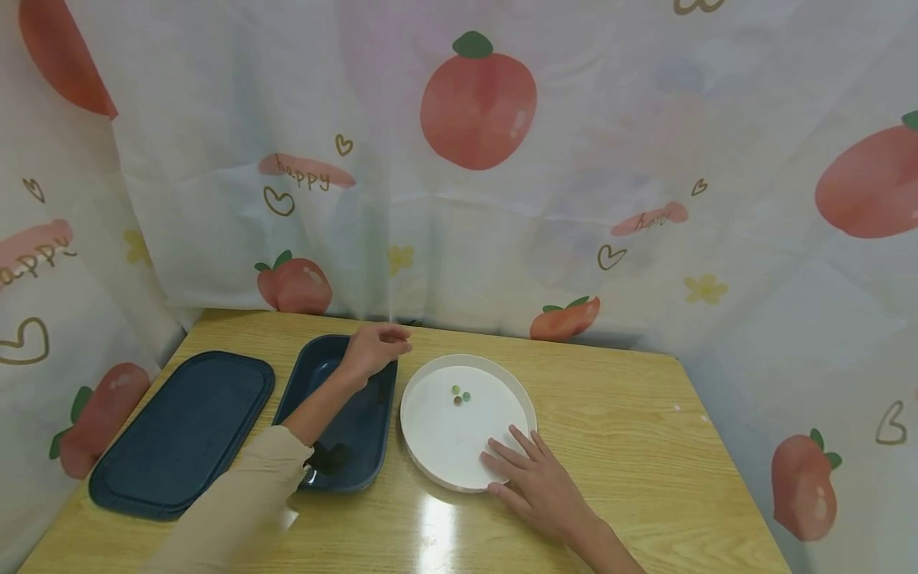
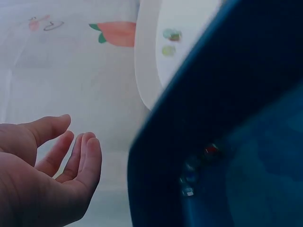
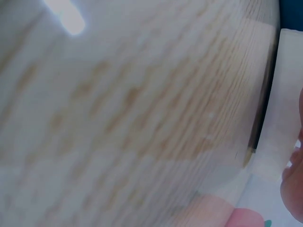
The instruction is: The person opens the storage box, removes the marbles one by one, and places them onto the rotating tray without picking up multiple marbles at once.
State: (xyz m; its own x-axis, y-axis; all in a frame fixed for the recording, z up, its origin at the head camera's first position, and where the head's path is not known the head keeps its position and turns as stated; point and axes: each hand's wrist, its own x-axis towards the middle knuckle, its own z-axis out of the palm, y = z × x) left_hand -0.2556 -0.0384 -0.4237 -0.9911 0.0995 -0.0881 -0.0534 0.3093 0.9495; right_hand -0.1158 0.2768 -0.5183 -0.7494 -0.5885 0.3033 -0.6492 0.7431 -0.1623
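Note:
Three small glass marbles (image 1: 457, 400) lie in a shallow round white tray (image 1: 423, 470). My right hand (image 1: 538, 486) rests on the tray's near right rim, fingers spread. Left of the tray stands a deep dark blue rectangular container (image 1: 369, 470). Over its far right corner hovers my left hand (image 1: 374, 351), palm turned inward and fingers loosely bent. The left wrist view shows a gap between thumb and fingertips of that hand, with nothing visible between them. In the same view several glass marbles (image 2: 189, 177) sit inside a corner of the blue container.
A flat dark blue lid (image 1: 179, 438) lies on the wooden table (image 1: 631, 446), left of the container. Behind the table hangs a white curtain (image 1: 387, 104) printed with peaches. The right wrist view mostly takes in the tabletop.

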